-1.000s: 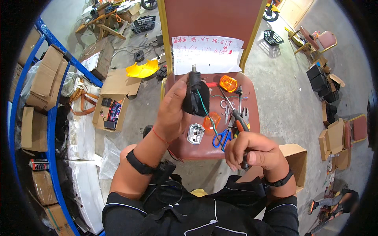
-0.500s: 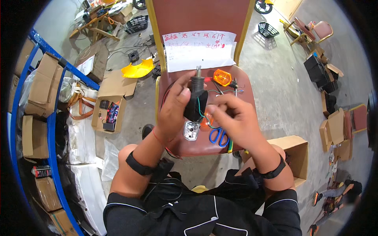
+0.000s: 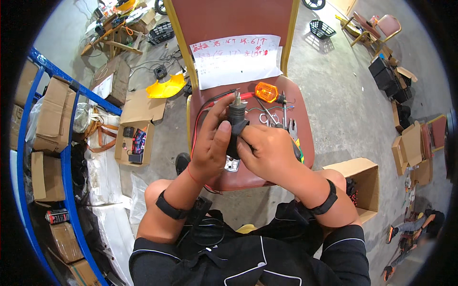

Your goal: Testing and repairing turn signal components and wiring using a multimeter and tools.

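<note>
In front of the chair, my left hand wraps round a black turn signal housing, its ribbed rubber stem and metal stud pointing up. My right hand is closed at the housing's side, fingertips pinched against it. Whatever those fingertips grip is hidden. Below the hands, a clear reflector piece lies partly covered on the chair seat. Beyond them rests an orange-lensed turn signal, next to a red test probe. Pliers and a screwdriver lie to the right.
Handwritten paper sheets lean on the chair back. On the floor at left are a yellow plastic panel and an open carton of parts, beside a blue shelf rack. Another open carton stands near my right knee. A person sits far right.
My right hand has moved in from the right against the housing. The view has shifted slightly; the loose green wire and blue scissors handles are now covered.
</note>
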The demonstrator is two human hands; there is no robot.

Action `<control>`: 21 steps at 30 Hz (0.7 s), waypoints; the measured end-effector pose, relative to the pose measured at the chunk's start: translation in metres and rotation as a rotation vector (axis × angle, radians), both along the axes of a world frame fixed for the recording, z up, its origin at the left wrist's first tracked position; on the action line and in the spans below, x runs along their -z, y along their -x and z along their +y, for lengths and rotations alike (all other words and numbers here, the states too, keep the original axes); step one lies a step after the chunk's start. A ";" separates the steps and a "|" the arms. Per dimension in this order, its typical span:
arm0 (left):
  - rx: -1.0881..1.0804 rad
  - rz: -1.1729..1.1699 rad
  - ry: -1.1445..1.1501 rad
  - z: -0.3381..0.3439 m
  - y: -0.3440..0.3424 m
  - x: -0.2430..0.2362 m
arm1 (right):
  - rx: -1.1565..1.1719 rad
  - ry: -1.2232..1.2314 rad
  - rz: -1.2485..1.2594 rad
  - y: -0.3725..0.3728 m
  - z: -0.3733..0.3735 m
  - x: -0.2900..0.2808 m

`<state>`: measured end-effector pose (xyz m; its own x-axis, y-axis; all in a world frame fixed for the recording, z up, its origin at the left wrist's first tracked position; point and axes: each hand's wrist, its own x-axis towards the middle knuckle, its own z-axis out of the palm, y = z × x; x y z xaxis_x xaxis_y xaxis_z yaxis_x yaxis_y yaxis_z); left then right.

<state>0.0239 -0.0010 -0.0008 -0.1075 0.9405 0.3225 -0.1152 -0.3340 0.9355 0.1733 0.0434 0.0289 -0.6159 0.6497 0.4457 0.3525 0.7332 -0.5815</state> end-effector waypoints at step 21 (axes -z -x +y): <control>-0.066 -0.014 0.000 -0.001 0.009 -0.005 | -0.038 -0.675 -0.248 -0.005 -0.009 0.006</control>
